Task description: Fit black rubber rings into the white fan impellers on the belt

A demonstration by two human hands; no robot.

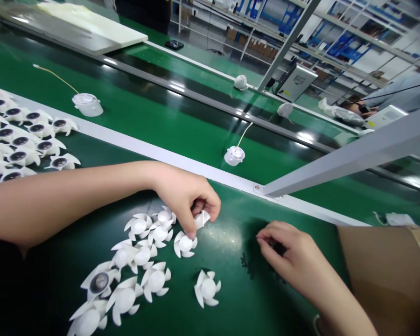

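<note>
My left hand (185, 196) reaches across a green bench top and pinches a small white fan impeller (200, 218) at the edge of a loose pile of white impellers (140, 261). One impeller (207, 289) lies apart, nearer to me. My right hand (290, 254) rests further right, its fingers curled over small dark parts (247, 266) that I cannot make out clearly.
Several impellers with dark hubs (24, 140) stand in rows at the left. White motor units with wires (87, 103) (234, 155) ride the green conveyor beyond a grey rail (182, 163). A cardboard box (388, 275) sits at the right. A grey frame bar (353, 158) slants overhead.
</note>
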